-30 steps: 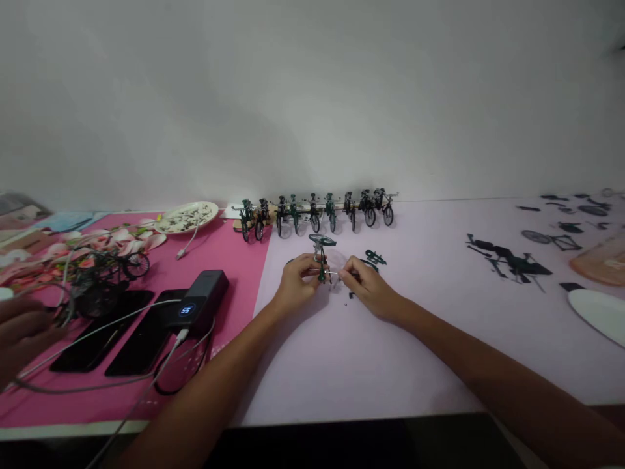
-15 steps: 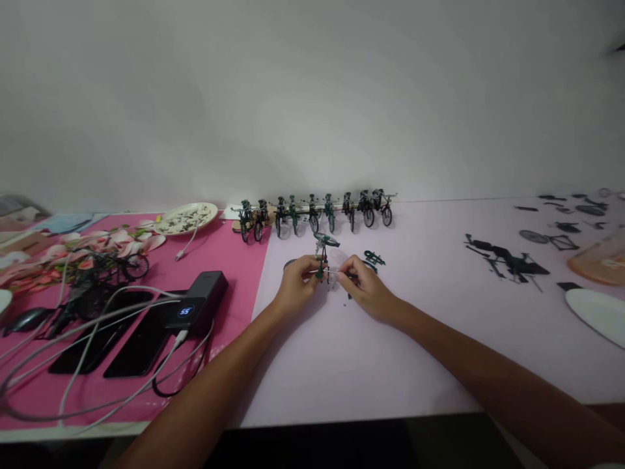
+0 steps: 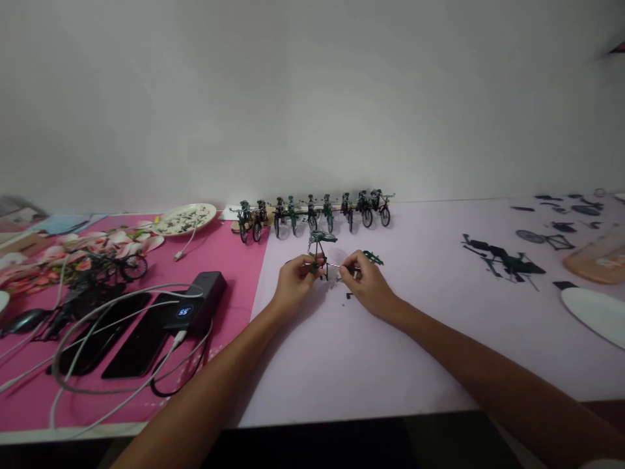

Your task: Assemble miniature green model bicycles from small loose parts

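Observation:
Between thumb and fingers, my left hand [image 3: 294, 284] pinches a partly assembled green miniature bicycle [image 3: 319, 246], held up on end above the table. My right hand [image 3: 367, 286] is closed on a small screwdriver [image 3: 334, 265], whose thin metal shaft points left and meets the bicycle. Most of its dark handle is hidden by the fingers. Just beyond my right hand lie green plastic bicycle parts [image 3: 373, 258]. Below the fingertips, a tiny black piece [image 3: 349, 296] rests on the tabletop.
Several finished miniature bicycles [image 3: 311, 215] stand in a row by the wall. On the left are a plate of small parts [image 3: 184, 220], a power bank [image 3: 200, 303], phones [image 3: 139, 342] and looping cables. Loose dark parts [image 3: 508, 259] and a white plate [image 3: 593, 314] lie at right.
The miniature bicycle has turned in my left hand, and its upper end has shifted slightly left. My right hand stays beside it with the screwdriver against it.

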The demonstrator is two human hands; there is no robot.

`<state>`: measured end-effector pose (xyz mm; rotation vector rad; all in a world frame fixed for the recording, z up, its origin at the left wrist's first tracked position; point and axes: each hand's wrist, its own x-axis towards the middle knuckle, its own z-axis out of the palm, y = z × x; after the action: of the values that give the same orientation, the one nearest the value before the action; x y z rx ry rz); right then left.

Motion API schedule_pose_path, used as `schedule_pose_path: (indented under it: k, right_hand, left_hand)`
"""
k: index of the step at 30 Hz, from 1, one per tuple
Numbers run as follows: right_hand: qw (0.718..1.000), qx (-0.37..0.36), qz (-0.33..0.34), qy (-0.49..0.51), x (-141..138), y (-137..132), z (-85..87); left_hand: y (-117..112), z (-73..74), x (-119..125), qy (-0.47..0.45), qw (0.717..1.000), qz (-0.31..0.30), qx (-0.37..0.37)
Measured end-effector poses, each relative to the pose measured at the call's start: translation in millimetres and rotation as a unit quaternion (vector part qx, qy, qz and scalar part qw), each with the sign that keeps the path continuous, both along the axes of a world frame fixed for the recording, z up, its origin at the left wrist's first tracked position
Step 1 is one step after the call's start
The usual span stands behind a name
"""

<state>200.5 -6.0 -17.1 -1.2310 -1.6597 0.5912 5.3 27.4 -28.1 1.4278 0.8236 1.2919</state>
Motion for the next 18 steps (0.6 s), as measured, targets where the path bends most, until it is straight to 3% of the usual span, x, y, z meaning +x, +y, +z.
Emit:
schedule_pose_path:
  k: [5, 18]
  right_hand:
    - [0.999, 0.013, -0.029, 0.0, 3.1, 4.1, 2.8]
    - [1.0, -0.005, -0.014, -0.009, 2.9, 4.8, 0.6]
  left_hand:
    - [-1.7, 1.3, 0.9, -0.018, 1.0, -0.01, 0.003]
    - [-5.2, 4.4, 1.7, 0.011, 1.0, -0.014, 0.008]
